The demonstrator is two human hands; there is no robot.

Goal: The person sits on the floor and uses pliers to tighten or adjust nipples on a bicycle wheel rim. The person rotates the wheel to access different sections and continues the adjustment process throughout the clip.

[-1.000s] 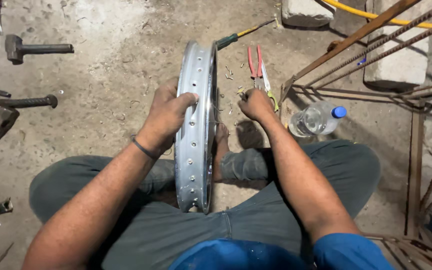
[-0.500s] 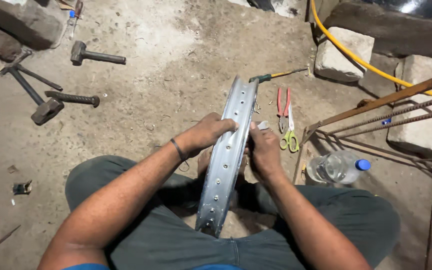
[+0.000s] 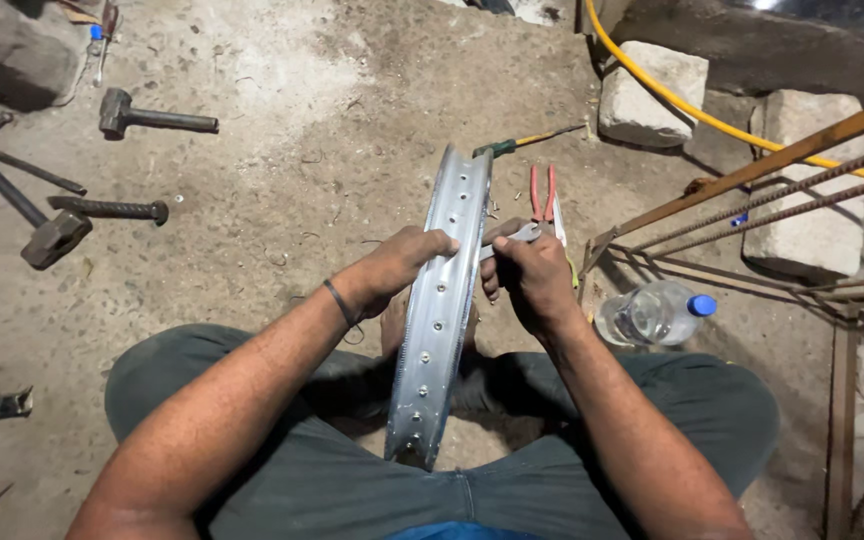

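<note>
A silver wheel rim (image 3: 439, 310) with spoke holes stands upright on edge between my crossed legs. My left hand (image 3: 399, 262) grips its upper part from the left, fingers over the rim's edge. On the right side my right hand (image 3: 527, 270) is closed on a small silver metal tool (image 3: 512, 240), whose tip touches the rim. Red-handled pliers (image 3: 544, 195) lie on the ground just beyond my right hand.
A green-handled screwdriver (image 3: 522, 142) lies past the rim. A clear plastic bottle with a blue cap (image 3: 652, 312) lies at right beside rusty rebar frames (image 3: 772, 200). Hammers (image 3: 152, 120) and other tools rest at far left. Concrete blocks (image 3: 652, 95) and a yellow hose (image 3: 692, 108) are at the back.
My right hand has come off the ground near the pliers holding the small silver tool and brought it against the rim. The view has shifted, so the rim looks tilted.
</note>
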